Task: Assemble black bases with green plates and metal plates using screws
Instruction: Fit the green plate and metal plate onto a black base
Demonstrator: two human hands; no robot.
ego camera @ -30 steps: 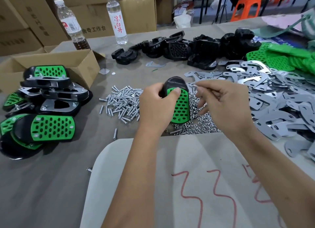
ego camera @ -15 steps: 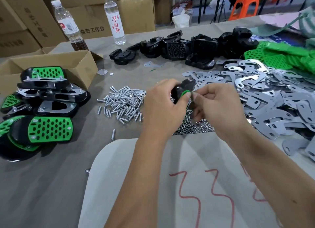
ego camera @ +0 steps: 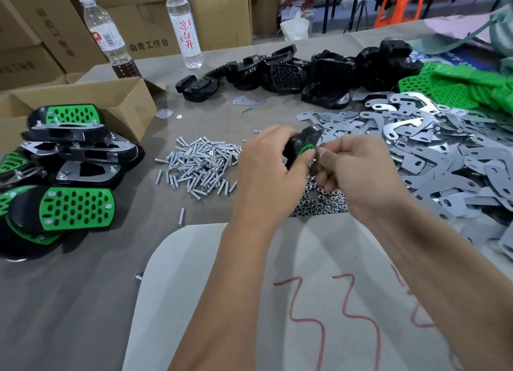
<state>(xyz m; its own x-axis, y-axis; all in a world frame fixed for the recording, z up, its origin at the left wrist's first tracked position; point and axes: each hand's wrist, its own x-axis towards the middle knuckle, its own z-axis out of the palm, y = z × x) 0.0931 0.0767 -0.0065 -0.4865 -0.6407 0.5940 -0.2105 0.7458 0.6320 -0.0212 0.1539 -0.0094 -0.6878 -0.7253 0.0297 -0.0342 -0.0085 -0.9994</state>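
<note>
The surface (ego camera: 83,301) is covered in grey-brown sheeting. On it are spread a heap of screws (ego camera: 202,166), a patch of nuts (ego camera: 319,202), loose metal plates (ego camera: 444,154), black bases (ego camera: 291,73), green plates (ego camera: 458,87), finished assemblies (ego camera: 63,176), a cardboard box (ego camera: 83,104) and two bottles (ego camera: 184,26).

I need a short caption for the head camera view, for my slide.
Left hand grips a black base with green plate; right hand works at its edge.

black base (ego camera: 302,141) tipped from flat to edge-on, green plate (ego camera: 305,150) mostly hidden, hands closed together
</note>
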